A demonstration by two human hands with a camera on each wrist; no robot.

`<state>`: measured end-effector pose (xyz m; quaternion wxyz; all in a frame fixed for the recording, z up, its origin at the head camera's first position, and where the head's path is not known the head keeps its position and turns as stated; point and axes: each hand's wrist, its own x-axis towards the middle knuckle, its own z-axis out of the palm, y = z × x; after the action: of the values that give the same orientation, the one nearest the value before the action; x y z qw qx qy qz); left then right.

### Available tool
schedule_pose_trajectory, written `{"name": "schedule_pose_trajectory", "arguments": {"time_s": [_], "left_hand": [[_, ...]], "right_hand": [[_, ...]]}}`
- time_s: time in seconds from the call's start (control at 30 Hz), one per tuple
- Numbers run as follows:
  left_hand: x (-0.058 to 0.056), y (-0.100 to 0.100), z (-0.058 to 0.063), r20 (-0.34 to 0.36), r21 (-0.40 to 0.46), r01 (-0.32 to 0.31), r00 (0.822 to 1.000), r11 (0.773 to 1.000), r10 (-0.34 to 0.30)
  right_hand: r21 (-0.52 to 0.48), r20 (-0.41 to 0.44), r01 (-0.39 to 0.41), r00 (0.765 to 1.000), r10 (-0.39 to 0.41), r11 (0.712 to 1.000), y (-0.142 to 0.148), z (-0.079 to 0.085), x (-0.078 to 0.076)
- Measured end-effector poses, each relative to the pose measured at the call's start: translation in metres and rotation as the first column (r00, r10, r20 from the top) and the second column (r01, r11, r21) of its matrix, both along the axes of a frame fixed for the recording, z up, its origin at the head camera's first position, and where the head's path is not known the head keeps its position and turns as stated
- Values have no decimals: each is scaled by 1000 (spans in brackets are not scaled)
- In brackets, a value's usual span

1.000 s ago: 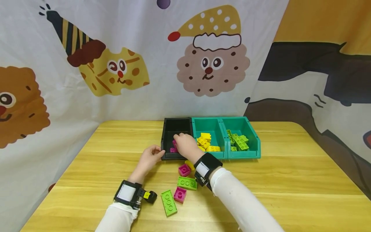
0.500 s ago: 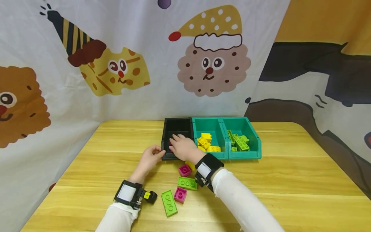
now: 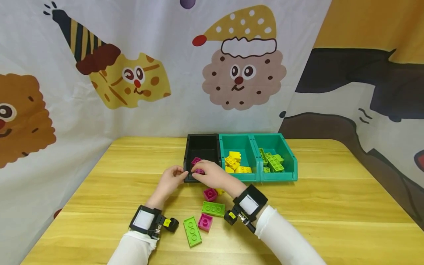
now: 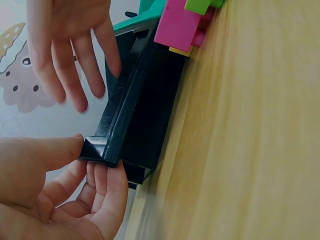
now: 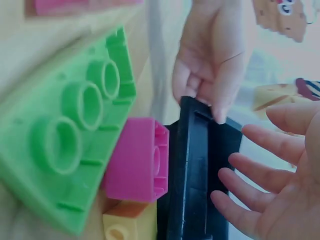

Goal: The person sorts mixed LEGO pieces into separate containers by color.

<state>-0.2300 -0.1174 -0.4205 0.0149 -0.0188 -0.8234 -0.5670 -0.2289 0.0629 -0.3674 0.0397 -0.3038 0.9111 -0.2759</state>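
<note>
At the front left corner of the black bin point(image 3: 202, 143), my left hand point(image 3: 170, 183) pinches the rim between thumb and fingers, plain in the left wrist view. My right hand point(image 3: 214, 174) hovers over the bin's front edge with its fingers point(image 5: 260, 172) spread and nothing in them. Inside the bin lie magenta toy bricks point(image 3: 196, 160), partly hidden by the right hand. Before the bins, a magenta brick point(image 3: 210, 194), a yellow brick point(image 3: 220, 191), a green brick point(image 3: 213, 209), a second magenta brick point(image 3: 205, 222) and a longer-looking green brick point(image 3: 192, 232) lie loose.
Joined to the black bin's right side are two teal bins, the middle one point(image 3: 236, 141) with yellow bricks point(image 3: 233, 161) and the right one point(image 3: 268, 141) with green bricks point(image 3: 275, 163). They stand near the back of the wooden table point(image 3: 331, 206), before a printed cloth point(image 3: 185, 121).
My right hand has drawn back from inside the black bin toward its front edge, uncovering magenta bricks there. The left hand has kept its hold on the bin corner.
</note>
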Motion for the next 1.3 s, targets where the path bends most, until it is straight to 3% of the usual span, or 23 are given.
{"name": "schedule_pose_trajectory", "arguments": {"time_s": [0.3, 0.6, 0.83, 1.07, 1.3], "left_hand": [[1, 1, 2, 13, -3, -14, 1000, 1000, 14], [1, 1, -1, 35, 10, -26, 999, 1000, 26], [2, 1, 0, 37, 11, -12, 999, 1000, 11], [-1, 2, 1, 29, 16, -12, 1000, 1000, 12], [0, 2, 1, 21, 9, -11, 1000, 1000, 10]], "right_hand": [[-179, -39, 30, 999, -38, 983, 28, 4, 26], [-149, -71, -59, 996, 48, 987, 34, 1, 47], [-59, -82, -162, 984, 157, 985, 29, -3, 62], [37, -45, -202, 978, 203, 979, 26, 0, 75], [207, -96, -309, 938, 334, 928, 15, -9, 95]]}}
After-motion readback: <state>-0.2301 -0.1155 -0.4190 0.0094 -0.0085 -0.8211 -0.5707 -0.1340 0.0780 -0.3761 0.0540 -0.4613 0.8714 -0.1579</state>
